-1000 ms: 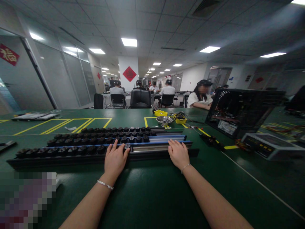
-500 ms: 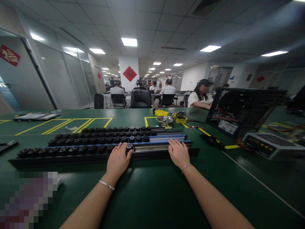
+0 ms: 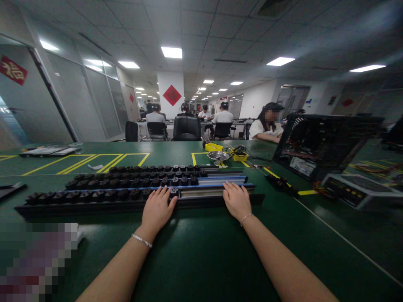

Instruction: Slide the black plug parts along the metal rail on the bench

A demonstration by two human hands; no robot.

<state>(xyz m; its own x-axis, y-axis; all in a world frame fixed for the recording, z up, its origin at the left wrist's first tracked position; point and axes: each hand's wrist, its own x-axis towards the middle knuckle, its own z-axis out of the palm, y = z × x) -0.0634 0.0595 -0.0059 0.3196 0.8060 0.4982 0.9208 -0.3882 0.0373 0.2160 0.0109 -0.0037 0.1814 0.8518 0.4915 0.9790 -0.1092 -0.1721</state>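
Observation:
Long black rails [image 3: 201,202] lie side by side across the green table, with rows of small black blocks [image 3: 97,195] seated along their left and middle parts. My left hand [image 3: 158,209] rests on the nearest rail, just where its row of blocks ends, palm down with the fingers stretched out. Farther right, my right hand [image 3: 236,201] lies over the bare end of the same rail, its fingers extended. Some fingertips are over the rail's far side. Neither hand is wrapped around anything. A blue strip [image 3: 217,187] runs along the rail behind them.
Behind the rails are a metal bowl [image 3: 218,156], a yellow bin [image 3: 213,147] and tangled black cables [image 3: 239,150]. An open computer case [image 3: 315,147] and a power supply [image 3: 355,191] stand right. A co-worker [image 3: 267,126] sits beyond the table.
The view has shifted very slightly. Both hands stay in the same places on the nearest rail, and the blocks show no visible movement.

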